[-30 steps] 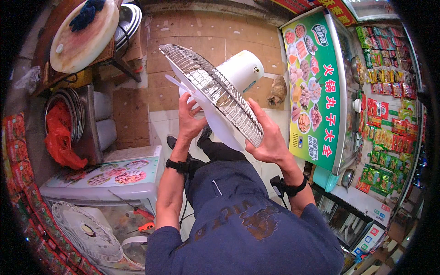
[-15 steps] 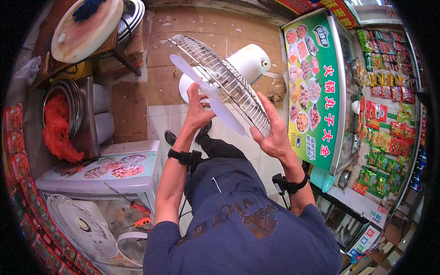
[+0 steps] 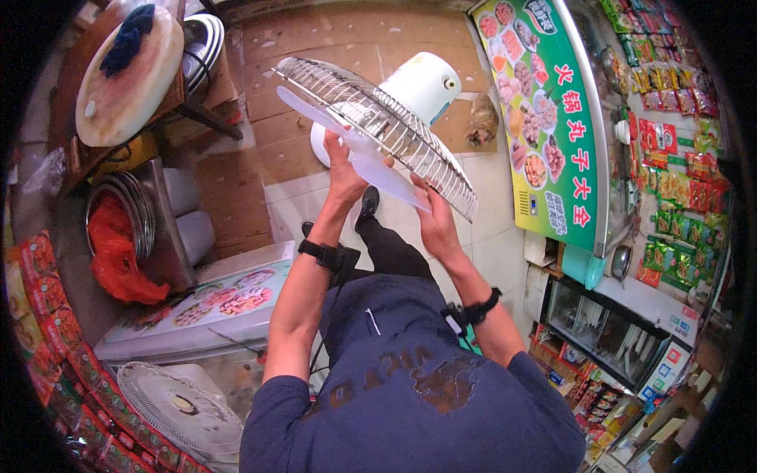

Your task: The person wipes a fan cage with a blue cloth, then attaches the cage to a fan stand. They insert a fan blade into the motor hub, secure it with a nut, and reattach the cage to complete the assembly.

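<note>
A white electric fan stands tilted on the floor ahead of me, its wire rear guard (image 3: 410, 126) slanting down to the right. Behind the guard are the white motor housing or stand (image 3: 419, 85) and rounded base (image 3: 318, 147). Pale translucent fan blades (image 3: 386, 180) sit on the near side of the guard, uncovered. My left hand (image 3: 345, 176) is closed at the middle of the blades, its fingertips near the hub. My right hand (image 3: 438, 226) closes on the lower right blade's tip, close under the guard's rim; the blade hides part of its grip.
A round white fan grille (image 3: 181, 406) lies at lower left, beside a freezer (image 3: 213, 311). A brown cat (image 3: 482, 120) lies on the floor right of the fan. A green-fronted display freezer (image 3: 544, 118) stands right; a wooden table (image 3: 185, 94) with a chopping board stands upper left.
My right hand has left the guard's lower rim and moved down-left to the blade tip. My left hand stays at the blades' middle. The view has shifted slightly.
</note>
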The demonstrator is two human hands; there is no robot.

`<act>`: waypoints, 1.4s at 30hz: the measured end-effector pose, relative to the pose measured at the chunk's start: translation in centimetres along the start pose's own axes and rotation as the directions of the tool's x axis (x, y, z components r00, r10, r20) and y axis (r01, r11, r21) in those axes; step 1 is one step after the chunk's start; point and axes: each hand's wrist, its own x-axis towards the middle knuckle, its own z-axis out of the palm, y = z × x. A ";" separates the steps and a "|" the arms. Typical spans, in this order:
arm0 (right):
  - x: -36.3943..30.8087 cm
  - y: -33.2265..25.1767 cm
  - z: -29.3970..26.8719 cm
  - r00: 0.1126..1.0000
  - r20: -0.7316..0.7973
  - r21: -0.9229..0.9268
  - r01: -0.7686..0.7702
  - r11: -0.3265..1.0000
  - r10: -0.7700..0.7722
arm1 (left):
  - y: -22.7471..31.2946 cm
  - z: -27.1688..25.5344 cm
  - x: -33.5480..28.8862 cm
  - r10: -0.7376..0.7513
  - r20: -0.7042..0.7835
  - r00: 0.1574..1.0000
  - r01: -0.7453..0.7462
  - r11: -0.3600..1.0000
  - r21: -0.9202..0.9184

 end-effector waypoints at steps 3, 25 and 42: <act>4.5 3.4 1.5 0.991 0.060 -0.080 0.123 0.989 -0.118 | 0.9 -0.2 0.0 -0.229 0.070 0.971 0.239 0.917 -0.319; 12.0 -1.2 5.0 0.960 0.125 0.660 -0.269 0.702 0.251 | -1.7 1.2 -0.8 -0.174 -0.022 0.985 0.152 0.909 -0.388; 11.8 1.2 5.0 0.964 0.135 0.648 -0.262 0.715 0.230 | -2.0 1.8 -2.1 -0.177 -0.071 0.982 0.134 0.905 -0.405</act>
